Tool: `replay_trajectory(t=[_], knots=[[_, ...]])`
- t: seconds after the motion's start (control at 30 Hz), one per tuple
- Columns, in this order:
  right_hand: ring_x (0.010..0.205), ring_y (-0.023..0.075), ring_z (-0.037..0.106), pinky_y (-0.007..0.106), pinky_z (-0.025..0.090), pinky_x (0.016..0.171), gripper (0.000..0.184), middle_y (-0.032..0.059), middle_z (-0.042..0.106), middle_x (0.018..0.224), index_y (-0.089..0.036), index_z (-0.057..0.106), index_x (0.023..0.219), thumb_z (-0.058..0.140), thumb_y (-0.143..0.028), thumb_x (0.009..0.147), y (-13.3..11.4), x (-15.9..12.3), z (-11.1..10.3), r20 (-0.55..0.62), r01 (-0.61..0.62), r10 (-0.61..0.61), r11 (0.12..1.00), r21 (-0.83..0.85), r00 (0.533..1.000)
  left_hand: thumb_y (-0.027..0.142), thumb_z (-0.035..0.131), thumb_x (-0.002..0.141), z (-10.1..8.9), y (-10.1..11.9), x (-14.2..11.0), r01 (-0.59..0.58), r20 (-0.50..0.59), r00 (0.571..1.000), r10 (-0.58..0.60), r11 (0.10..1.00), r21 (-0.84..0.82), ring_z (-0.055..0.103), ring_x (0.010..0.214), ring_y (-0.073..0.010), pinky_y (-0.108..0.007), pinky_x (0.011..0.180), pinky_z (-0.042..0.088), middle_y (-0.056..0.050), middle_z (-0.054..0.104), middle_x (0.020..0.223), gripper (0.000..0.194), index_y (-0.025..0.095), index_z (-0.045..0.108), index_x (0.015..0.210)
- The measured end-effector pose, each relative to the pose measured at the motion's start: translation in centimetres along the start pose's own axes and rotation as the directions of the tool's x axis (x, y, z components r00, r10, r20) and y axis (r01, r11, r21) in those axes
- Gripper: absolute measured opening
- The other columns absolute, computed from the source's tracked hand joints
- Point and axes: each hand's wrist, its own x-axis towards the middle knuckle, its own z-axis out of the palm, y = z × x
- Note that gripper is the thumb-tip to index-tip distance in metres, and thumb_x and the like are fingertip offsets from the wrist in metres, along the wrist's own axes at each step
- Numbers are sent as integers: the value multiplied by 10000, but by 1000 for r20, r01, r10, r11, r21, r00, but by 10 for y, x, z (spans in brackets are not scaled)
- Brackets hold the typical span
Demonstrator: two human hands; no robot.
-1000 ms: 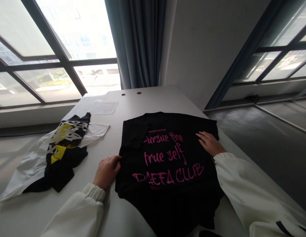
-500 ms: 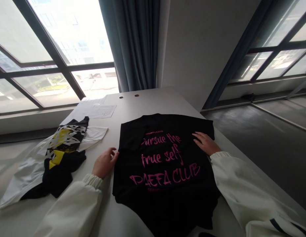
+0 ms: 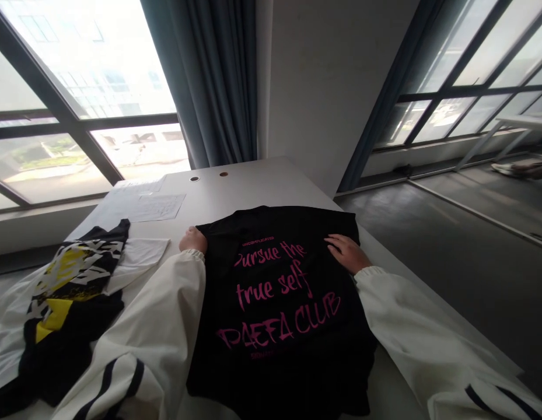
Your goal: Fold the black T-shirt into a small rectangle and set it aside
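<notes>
A black T-shirt (image 3: 271, 373) with pink lettering lies spread on the white table (image 3: 271, 181). At its upper left corner is my left hand (image 3: 193, 240), fingers curled closed on the shirt's edge; the fingertips are partly hidden. My right hand (image 3: 347, 254) rests flat on the upper right part of the shirt, fingers stretched out toward the lettering. Left of my left sleeve lies a garment (image 3: 73, 291) in black, white and yellow, loosely laid out.
Sheets of paper (image 3: 159, 207) lie near the table's far left. Two round cable holes (image 3: 224, 174) are set in the far end. Behind stand a blue-grey curtain (image 3: 205, 81) and a pale pillar (image 3: 314, 87). A second white table (image 3: 524, 121) stands at far right.
My left hand has moved up along the shirt's left side to its upper corner and closed there. My right hand stays flat on the shirt. The whole view has shifted right.
</notes>
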Motion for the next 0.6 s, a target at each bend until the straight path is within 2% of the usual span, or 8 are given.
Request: replay_trajectory(t=[0.2,0.43,0.53,0.6], knots=[[1347,310,615,524,477,1188,470,113,683,1416,-239,758,1299,406,-431,1056,3,5,1,-2,18,-18,999,39,1000,150,304,1053,-2,-18,23,60,-3,998,-60,997,46,687,1219,-380,-495,978,522,-312,674,1283,382,25,497,1358],[1457,312,521,554,423,1231,461,83,626,1516,-268,692,1412,438,-430,1064,-7,19,9,50,124,-128,990,72,991,110,305,1053,-21,-48,44,93,-51,995,-87,990,107,680,1214,-398,-521,964,522,-289,638,1321,367,40,482,1367],[1461,327,512,588,400,1230,472,104,637,1502,-250,697,1405,408,-419,1071,-8,24,12,32,86,-87,995,54,996,227,388,1069,-26,-56,44,44,-92,995,-31,990,137,637,1251,-410,-514,970,517,-291,591,1387,383,47,473,1396],[1429,322,544,599,390,1227,477,109,645,1491,-248,701,1394,385,-410,1077,-7,26,14,33,46,-48,998,46,998,329,462,1053,-26,-56,37,-43,-129,989,67,983,177,559,1334,-421,-522,1026,489,-282,546,1460,443,59,495,1403]])
